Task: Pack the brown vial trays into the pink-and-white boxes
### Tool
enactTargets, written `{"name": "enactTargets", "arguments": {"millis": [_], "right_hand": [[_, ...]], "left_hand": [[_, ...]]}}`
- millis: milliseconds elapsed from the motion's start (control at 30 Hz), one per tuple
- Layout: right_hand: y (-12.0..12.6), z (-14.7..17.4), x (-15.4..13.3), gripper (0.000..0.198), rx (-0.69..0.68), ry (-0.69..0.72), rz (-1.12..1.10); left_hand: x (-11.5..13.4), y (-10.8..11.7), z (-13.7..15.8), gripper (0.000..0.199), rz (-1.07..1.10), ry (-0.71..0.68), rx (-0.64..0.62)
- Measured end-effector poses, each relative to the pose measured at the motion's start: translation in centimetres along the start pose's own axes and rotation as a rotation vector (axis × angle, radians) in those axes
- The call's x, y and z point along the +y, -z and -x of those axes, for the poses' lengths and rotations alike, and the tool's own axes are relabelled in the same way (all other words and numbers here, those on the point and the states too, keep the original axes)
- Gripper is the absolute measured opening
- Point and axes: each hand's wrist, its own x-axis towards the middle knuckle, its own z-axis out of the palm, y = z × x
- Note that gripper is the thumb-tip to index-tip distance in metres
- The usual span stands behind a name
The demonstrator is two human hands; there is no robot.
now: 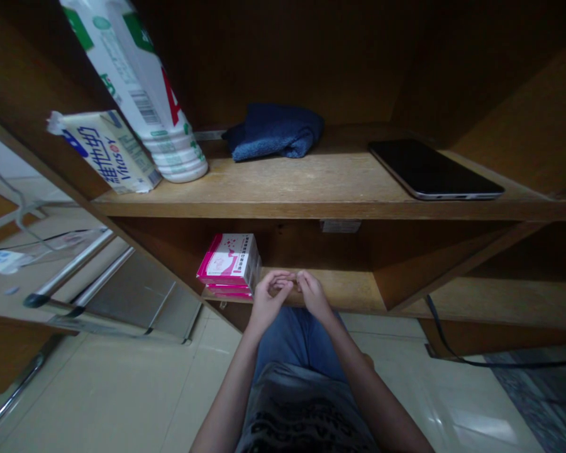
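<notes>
My left hand [270, 299] and my right hand [313, 293] meet in front of the lower shelf, just right of a stack of pink-and-white boxes [229, 258]. The left fingers reach toward the right hand, with a gap between them and the thumb. On the right hand, the fingers are curled in and pressed together at the tips. Anything between the fingertips is too small to make out. Neither hand appears to touch the boxes.
On the upper shelf [311, 189] stand a tall white bottle [141, 94] and a Vitasoy carton [108, 151]. A folded blue cloth [276, 133] and a dark tablet [429, 170] lie farther right. A metal-framed ladder [108, 283] is at left; a black cable [446, 340] hangs at right.
</notes>
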Motion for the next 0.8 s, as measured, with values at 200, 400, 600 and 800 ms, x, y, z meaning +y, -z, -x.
{"name": "enactTargets", "arguments": {"millis": [200, 400, 600, 800], "right_hand": [[-2.3, 0.4, -4.4, 0.032, -0.119, 0.085, -0.122], [-3.1, 1.0, -7.9, 0.048, -0.270, 0.187, -0.129], [-3.6, 1.0, -8.4, 0.057, -0.372, 0.216, -0.125], [-3.9, 1.2, -8.4, 0.061, -0.446, 0.179, -0.252]], "left_hand": [[5.9, 3.8, 0.6, 0.020, -0.156, -0.182, 0.190], [7.0, 8.9, 0.7, 0.025, -0.534, -0.328, 0.599], [6.0, 11.0, 0.5, 0.043, -0.825, -0.052, 0.521], [6.3, 10.7, 0.1, 0.059, -0.768, 0.072, 0.570]]}}
